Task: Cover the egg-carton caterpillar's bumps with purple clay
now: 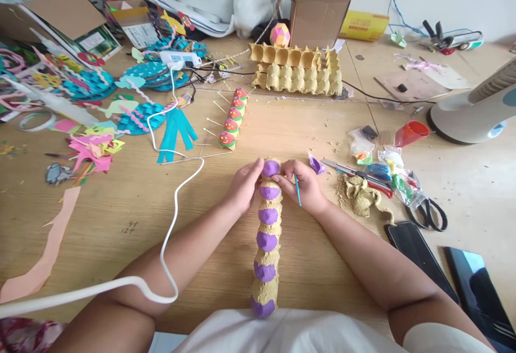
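Observation:
A long strip of tan egg carton (266, 256) runs from the person's lap away across the table, with purple clay caps on its bumps. My left hand (245, 184) holds the left side of its far end, fingers partly hidden behind the strip. At the right side of that end, my right hand (302, 185) pinches near the farthest purple cap (271, 168) and has a thin blue tool (298, 191) between its fingers. Just beyond my right hand lies a small bag of purple clay (316, 165).
A decorated red and green strip (233, 119) and egg cartons (302, 76) stand farther back. Cutters, scissors (428, 213), clay bags and phones (421, 256) lie at right. A white cable (176, 202) crosses the left side, near paper crafts.

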The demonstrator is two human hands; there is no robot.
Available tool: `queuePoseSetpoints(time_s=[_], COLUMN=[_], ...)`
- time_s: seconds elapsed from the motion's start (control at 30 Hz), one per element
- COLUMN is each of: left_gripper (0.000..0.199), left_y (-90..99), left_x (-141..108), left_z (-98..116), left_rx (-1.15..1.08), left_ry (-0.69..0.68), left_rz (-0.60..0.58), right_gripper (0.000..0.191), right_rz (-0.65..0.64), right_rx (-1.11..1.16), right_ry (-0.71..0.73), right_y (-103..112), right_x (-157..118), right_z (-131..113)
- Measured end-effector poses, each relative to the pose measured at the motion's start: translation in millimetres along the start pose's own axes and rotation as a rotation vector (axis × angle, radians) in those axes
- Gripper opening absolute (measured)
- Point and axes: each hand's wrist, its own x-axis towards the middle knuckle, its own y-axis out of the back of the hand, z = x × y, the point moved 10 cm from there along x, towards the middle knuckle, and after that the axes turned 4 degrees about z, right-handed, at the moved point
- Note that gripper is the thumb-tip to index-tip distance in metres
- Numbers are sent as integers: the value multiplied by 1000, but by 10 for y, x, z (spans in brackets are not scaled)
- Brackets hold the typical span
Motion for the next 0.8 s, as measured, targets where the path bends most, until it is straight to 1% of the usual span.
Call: queuePoseSetpoints(time_s=[0.07,0.17,0.23,0.33,0.53,0.7,0.8], left_gripper=[58,49,44,42,52,45,39], left_y=[11,26,16,-5,7,-67,-56], left_x=[7,6,1,-2,5,-31,-30], left_z=[-25,19,38,25,4,84,62], left_rx=[-31,-25,-23,-41,-87,-48,-29], left_ry=[48,41,38,51,39,-46,-42], left_rz=[23,47,34,4,9,-100,-107], right_gripper=[46,46,46,46,49,53,54], right_rz=[-18,-56,-69,-60,24,82,73], right_rx=[-5,-9,-5,17,68,158,213], right_ry=[3,24,44,49,-47,-165,-223], right_y=[-20,-69,-89,-85,33,111,104], right_x=[0,-4,-6,-4,18,43,49], right_z=[-25,-76,-106,-108,24,147,194])
